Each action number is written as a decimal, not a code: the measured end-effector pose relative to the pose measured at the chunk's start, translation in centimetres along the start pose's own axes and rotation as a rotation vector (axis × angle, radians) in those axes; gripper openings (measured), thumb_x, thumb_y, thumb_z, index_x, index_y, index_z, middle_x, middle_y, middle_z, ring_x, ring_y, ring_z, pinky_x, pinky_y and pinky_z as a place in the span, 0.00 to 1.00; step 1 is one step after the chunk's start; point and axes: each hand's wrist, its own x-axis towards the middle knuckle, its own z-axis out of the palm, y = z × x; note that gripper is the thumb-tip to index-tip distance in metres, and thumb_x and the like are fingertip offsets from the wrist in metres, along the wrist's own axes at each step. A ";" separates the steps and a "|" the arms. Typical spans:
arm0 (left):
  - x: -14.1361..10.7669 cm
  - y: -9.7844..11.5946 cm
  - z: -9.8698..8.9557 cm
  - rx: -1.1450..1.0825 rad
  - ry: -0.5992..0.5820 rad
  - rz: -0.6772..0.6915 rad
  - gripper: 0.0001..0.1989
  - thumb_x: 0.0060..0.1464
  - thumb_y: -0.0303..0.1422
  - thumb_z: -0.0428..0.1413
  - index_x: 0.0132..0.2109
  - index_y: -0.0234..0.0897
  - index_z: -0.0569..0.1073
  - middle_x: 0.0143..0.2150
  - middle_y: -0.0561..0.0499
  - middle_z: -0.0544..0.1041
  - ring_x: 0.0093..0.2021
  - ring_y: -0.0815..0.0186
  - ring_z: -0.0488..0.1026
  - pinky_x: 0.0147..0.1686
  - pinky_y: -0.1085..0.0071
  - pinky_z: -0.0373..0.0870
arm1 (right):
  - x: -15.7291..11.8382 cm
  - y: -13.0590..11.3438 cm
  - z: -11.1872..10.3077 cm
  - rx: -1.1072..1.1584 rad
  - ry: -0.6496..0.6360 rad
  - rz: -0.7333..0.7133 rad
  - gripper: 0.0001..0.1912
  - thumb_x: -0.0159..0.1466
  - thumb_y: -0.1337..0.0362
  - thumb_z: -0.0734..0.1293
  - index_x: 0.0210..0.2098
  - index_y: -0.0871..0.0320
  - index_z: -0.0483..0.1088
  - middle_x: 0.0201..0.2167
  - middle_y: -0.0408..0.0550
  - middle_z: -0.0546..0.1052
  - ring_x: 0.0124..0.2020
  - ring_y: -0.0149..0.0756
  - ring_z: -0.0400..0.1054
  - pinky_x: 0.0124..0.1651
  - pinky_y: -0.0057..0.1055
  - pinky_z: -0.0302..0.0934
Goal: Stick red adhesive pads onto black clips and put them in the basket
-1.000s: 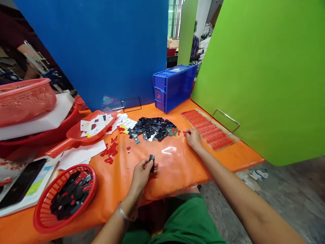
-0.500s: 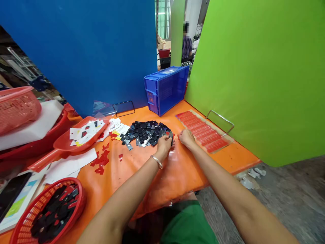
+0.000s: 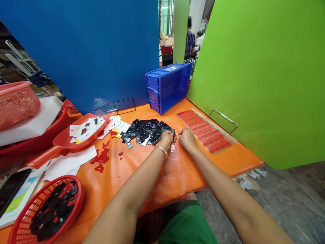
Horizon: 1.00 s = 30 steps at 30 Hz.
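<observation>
My left hand (image 3: 167, 139) is closed on a small dark flat plate (image 3: 173, 131) at the right end of a heap of similar black plates (image 3: 144, 130). Just right of it, my right hand (image 3: 187, 138) pinches a small red piece (image 3: 180, 134), with a pale strip beside it toward the left hand. Its fingertips are partly hidden. Behind the right hand lies a sheet of red stickers (image 3: 203, 130) on a tan backing. Loose red scraps (image 3: 101, 157) are scattered on the orange tabletop (image 3: 114, 186) to the left.
A red basket (image 3: 81, 196) of black and red pieces stands front left. A red scoop (image 3: 68, 144) holds white cards. A blue crate (image 3: 172, 88) stands on its side at the back, between blue (image 3: 101, 51) and green (image 3: 266, 84) panels. A person (image 3: 190, 40) is in the background.
The view has shifted slightly. The red piece at my right fingers now shows a pale strip reaching toward my left hand. Both hands keep their grip close together.
</observation>
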 end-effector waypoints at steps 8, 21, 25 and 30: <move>0.5 0.2 -0.2 -0.009 0.029 -0.062 0.09 0.55 0.22 0.51 0.27 0.31 0.66 0.23 0.51 0.70 0.20 0.75 0.67 0.28 0.75 0.70 | -0.3 0.7 0.3 -0.014 0.111 -0.115 0.10 0.58 0.69 0.59 0.39 0.57 0.68 0.40 0.55 0.68 0.43 0.44 0.62 0.42 0.33 0.56; 0.5 0.1 0.0 0.033 0.080 -0.068 0.09 0.55 0.23 0.52 0.27 0.32 0.65 0.26 0.51 0.71 0.18 0.76 0.66 0.25 0.78 0.69 | -0.6 3.6 1.0 0.637 0.314 -0.292 0.02 0.55 0.64 0.62 0.27 0.56 0.63 0.28 0.44 0.67 0.29 0.34 0.63 0.36 0.31 0.59; -0.7 1.1 0.3 0.026 0.063 -0.070 0.10 0.56 0.22 0.50 0.27 0.32 0.65 0.22 0.52 0.69 0.19 0.76 0.66 0.26 0.78 0.69 | -1.8 3.6 0.2 0.936 0.320 -0.212 0.08 0.55 0.59 0.65 0.29 0.56 0.63 0.25 0.41 0.69 0.27 0.32 0.64 0.33 0.29 0.59; -5.0 2.7 -1.0 -0.013 -0.042 -0.014 0.09 0.56 0.22 0.50 0.28 0.30 0.69 0.26 0.48 0.73 0.21 0.74 0.69 0.29 0.75 0.71 | -5.1 2.8 -1.7 1.087 0.186 -0.162 0.14 0.50 0.57 0.71 0.30 0.57 0.64 0.22 0.39 0.69 0.23 0.28 0.61 0.27 0.26 0.57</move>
